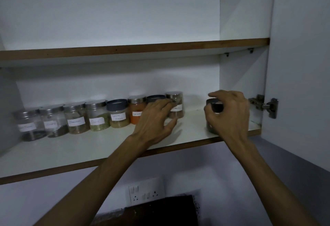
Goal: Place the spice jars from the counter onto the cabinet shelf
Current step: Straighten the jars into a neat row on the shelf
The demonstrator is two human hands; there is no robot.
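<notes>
A row of several labelled spice jars stands on the lower cabinet shelf [89, 147], from a silver-lidded jar [29, 124] at the left to a silver-lidded jar [175, 105] at the right. An orange-filled jar [136, 110] stands mid-row. My left hand [155, 122] rests around a dark-lidded jar [155, 98] near the row's right end, hiding most of it; its thumb is spread toward the shelf. My right hand [230, 113] grips a dark-lidded jar [215, 107] from above, near the shelf's front right edge, apart from the row.
The upper shelf [134, 48] runs above, bare where it shows. The open cabinet door [301, 64] with its hinge [266, 106] stands at the right. Below the cabinet, a wall socket plate [145, 192] and a dark object [160, 211].
</notes>
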